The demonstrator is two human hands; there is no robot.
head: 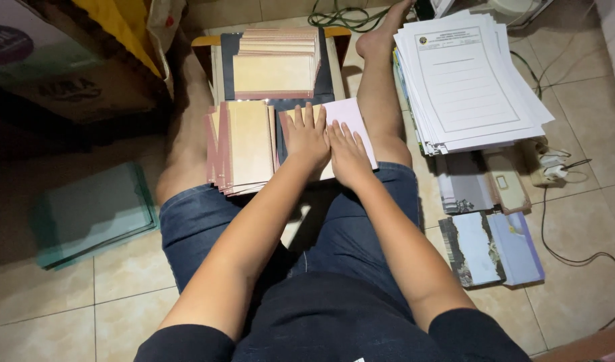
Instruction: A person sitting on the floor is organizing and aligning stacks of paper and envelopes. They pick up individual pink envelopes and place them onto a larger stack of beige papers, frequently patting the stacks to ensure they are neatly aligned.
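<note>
I sit on a tiled floor with my legs stretched out in blue denim shorts. My left hand (pixel 307 139) and my right hand (pixel 348 153) lie flat side by side, fingers spread, pressing on a pale pink sheet (pixel 351 114) that rests on a tan card between my legs. To the left of my hands is a fanned stack of tan cards with reddish edges (pixel 244 144). Farther from me another stack of the same cards (pixel 275 64) sits on a dark board.
A thick pile of white printed forms (pixel 465 80) lies right of my right leg. Below it are booklets with photo covers (pixel 490 245), a power strip with plugs (pixel 549 167) and a cable. Green folders (pixel 93 214) lie at left, cardboard boxes (pixel 66 60) behind.
</note>
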